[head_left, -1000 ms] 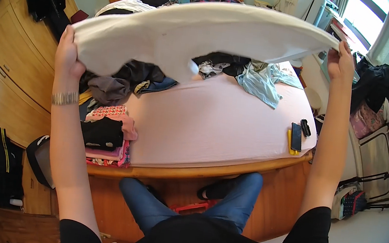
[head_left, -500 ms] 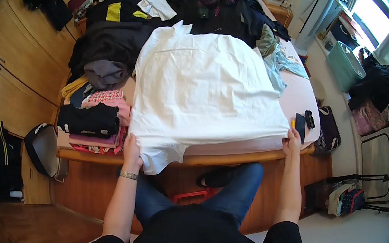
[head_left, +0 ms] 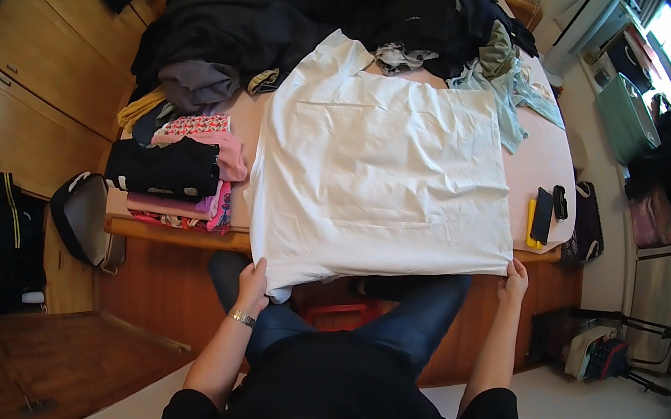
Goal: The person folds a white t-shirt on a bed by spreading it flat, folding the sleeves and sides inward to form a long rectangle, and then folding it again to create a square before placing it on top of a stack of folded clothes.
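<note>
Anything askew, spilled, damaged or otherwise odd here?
No spill or damage stands out. The untidiest spot is the tangled dark clothes across the far part of the bed, unlike the folded stack at left; the white garment is merely wrinkled.

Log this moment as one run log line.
left hand: gripping white fabric shirt | right hand: gripping its near right corner | shirt: spread, wrinkled, across pink-sheeted bed | left side: folded multicoloured clothes stack
</note>
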{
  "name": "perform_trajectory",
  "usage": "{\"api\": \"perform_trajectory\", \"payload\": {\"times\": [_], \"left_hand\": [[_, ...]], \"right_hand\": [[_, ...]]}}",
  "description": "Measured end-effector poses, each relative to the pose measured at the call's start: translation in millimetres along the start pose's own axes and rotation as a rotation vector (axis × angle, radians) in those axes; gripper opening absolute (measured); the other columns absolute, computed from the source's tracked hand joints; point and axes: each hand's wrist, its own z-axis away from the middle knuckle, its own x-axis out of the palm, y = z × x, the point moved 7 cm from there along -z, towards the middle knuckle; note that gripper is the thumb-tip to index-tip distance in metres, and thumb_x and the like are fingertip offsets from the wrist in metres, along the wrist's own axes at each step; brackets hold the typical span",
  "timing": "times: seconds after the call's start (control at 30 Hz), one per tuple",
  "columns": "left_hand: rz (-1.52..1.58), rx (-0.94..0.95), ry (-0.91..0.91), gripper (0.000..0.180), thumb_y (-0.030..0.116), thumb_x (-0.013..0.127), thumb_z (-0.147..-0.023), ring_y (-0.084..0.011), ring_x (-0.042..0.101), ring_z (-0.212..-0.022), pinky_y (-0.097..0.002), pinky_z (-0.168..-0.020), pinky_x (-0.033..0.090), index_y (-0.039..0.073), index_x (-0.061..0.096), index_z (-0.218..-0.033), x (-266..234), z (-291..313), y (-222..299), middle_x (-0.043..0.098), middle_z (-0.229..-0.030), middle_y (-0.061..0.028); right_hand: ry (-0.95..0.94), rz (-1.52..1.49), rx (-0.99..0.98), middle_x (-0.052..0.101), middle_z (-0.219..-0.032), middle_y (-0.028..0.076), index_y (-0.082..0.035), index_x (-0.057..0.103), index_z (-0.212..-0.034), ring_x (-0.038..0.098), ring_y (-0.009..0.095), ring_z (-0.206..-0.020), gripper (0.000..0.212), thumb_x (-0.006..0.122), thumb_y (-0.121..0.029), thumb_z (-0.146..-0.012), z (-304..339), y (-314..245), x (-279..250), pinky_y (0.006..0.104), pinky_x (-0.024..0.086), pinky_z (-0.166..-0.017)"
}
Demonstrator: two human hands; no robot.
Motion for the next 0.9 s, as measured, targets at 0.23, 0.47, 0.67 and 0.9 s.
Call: {"api": "perform_trajectory", "payload": {"times": [0.23,0.47,0.67,0.9], "left_hand": [[0.338,-0.156,-0.174,0.035,0.023,0.054,-0.100,-0.0254,0.067,-0.101,-0.0355,-0.086,0.054,-0.005,0.056,-0.122,17.5,15.8,12.0,0.066,-0.115,-0.0159],[0.525,-0.153,-0.432,0.041,0.026,0.055,-0.099,-0.0256,0.064,-0.109,-0.0409,-0.099,0.051,-0.001,0.054,-0.129,71.1,-89.1,129.6,0.065,-0.121,-0.0160],[0.483,-0.158,-0.127,0.024,0.012,0.053,-0.100,-0.0231,0.063,-0.095,-0.0364,-0.091,0.053,-0.004,0.056,-0.118,126.2,-159.1,140.7,0.065,-0.097,-0.0124],[-0.902,0.965,0.301,0.031,0.017,0.068,-0.088,-0.0304,0.063,-0.097,-0.0388,-0.083,0.050,-0.002,0.061,-0.112,59.5,-87.7,169.6,0.067,-0.105,-0.0167]], "right_hand": [[0.074,0.055,0.027,0.066,-0.090,0.006,-0.002,0.063,-0.106,0.062,0.013,-0.071,0.019,0.065,0.000,-0.087,5.7,-40.6,8.8,0.0250,0.050,-0.057],[-0.058,0.055,-0.015,0.066,-0.087,0.008,-0.002,0.067,-0.097,0.066,0.020,-0.073,0.013,0.065,-0.005,-0.084,-47.3,-118.6,153.5,0.0323,0.056,-0.061],[-0.116,0.512,0.159,0.063,-0.074,0.011,0.000,0.065,-0.099,0.061,0.022,-0.059,0.033,0.065,-0.032,-0.092,-121.4,-55.8,192.5,0.0342,0.051,-0.053],[0.112,1.346,-0.742,0.064,-0.111,0.027,0.004,0.063,-0.115,0.062,0.038,-0.102,0.057,0.068,-0.045,-0.087,-57.1,-89.1,184.7,0.0437,0.049,-0.090]]}}
